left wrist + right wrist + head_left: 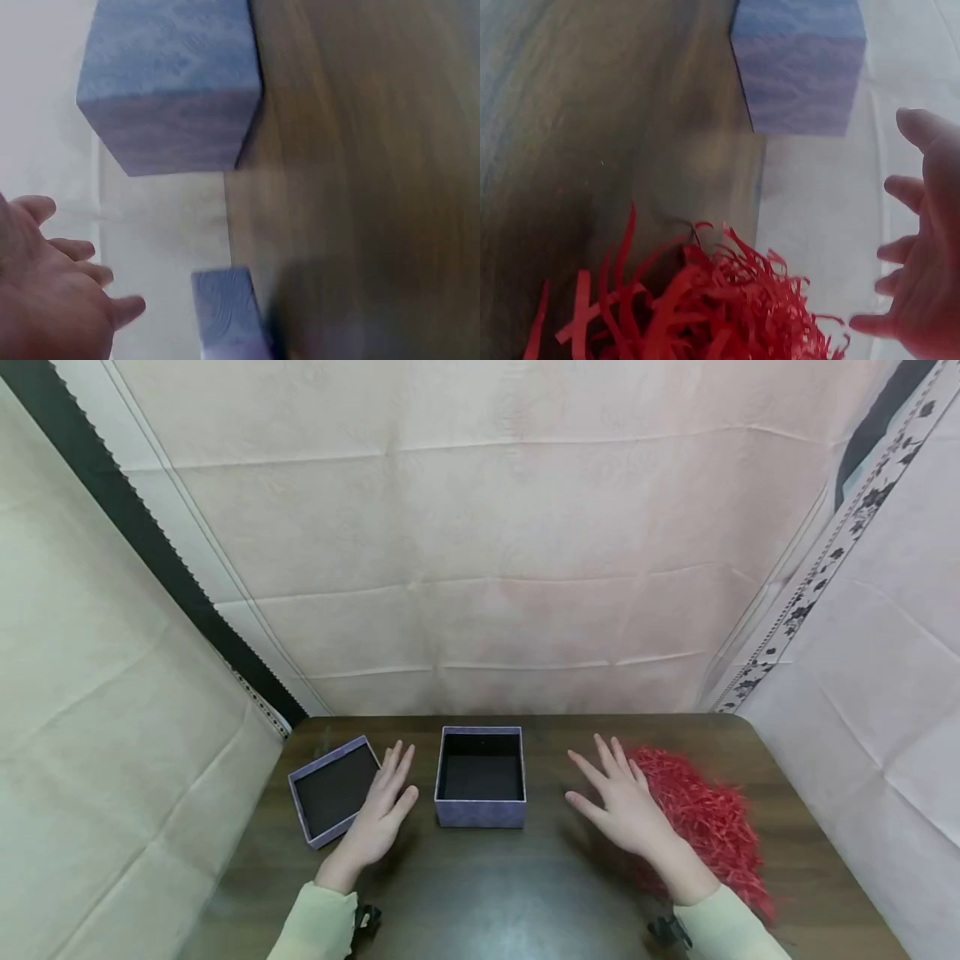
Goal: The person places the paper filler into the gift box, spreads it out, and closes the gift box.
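A blue-purple box base (482,814) with a black inside stands open-side up at the middle of the table. To its left lies the matching box lid (330,789), turned at an angle with its dark inside facing up. My left hand (381,814) hovers with spread fingers between lid and box, covering the lid's right edge in the head view. On the other side, my right hand (626,806) is held in the air, fingers spread, beside a heap of red shredded paper (708,822). Neither hand holds anything. Both wrist views show the box's patterned outer sides (169,127).
The dark wooden table (480,893) has rounded far corners. Pale cloth (495,568) hangs behind it and on both sides. A few loose red strips (577,315) lie at the edge of the paper heap.
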### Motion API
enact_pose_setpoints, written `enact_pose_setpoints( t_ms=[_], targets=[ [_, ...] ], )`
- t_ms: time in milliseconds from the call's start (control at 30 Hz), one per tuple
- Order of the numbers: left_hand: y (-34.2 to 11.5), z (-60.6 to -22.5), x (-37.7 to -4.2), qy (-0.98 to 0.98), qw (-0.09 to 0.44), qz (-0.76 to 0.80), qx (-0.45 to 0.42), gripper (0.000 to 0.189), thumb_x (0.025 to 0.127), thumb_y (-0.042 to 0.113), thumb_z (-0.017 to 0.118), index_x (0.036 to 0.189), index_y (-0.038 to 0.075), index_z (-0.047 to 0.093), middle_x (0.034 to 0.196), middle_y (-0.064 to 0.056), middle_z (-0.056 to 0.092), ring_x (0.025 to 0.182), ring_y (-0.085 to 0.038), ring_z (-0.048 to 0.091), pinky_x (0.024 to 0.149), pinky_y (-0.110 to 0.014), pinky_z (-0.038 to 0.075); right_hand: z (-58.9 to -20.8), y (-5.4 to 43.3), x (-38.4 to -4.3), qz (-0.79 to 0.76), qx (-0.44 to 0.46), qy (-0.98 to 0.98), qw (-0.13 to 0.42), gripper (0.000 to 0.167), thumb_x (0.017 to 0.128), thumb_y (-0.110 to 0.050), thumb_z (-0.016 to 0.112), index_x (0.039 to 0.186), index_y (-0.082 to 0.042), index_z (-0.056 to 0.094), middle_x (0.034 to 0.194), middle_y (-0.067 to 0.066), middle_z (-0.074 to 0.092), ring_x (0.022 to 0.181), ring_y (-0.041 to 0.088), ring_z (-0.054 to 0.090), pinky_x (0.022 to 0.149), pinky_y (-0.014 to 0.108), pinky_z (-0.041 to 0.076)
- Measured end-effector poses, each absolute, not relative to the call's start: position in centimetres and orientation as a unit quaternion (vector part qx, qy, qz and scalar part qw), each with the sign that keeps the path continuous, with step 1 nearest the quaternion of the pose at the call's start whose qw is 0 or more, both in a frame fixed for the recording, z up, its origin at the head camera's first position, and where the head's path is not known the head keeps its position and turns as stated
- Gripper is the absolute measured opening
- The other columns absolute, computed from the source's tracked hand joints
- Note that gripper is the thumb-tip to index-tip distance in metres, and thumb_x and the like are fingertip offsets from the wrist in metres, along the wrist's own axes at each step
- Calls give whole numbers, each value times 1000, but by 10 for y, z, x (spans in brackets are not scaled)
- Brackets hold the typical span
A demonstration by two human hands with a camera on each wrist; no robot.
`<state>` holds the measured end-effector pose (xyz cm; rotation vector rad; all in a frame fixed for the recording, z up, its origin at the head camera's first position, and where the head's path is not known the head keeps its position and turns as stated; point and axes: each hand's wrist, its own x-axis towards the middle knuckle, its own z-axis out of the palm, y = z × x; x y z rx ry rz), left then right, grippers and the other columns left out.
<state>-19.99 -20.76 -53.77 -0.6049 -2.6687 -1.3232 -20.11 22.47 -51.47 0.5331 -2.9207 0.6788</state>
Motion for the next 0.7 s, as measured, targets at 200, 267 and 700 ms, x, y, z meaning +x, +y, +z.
enact_pose_setpoints(
  t_ms=[200,267,700],
  targets=[
    [-192,-542,-199,-835,86,-506,-199,55,118,22,43,171,15,29,178,-7,18,162,-39,18,126,-61,18,-508,242,-198,283,178,-941,57,68,104,-60,63,162,-27,50,173,15,31,161,44,19,114,80,27],
    [-187,-543,-200,-827,97,-518,-196,53,117,20,46,168,13,36,176,-7,26,160,-37,25,127,-43,22,-504,249,-195,301,183,-934,62,64,104,-55,65,160,-25,52,171,15,37,159,43,27,114,77,31],
    [-168,-555,-206,-792,123,-586,-119,47,106,15,69,151,3,60,157,-16,56,142,-34,55,116,-52,42,-493,312,-164,298,164,-932,124,85,85,-41,93,157,-17,55,163,19,43,151,51,32,106,83,30]
  ],
)
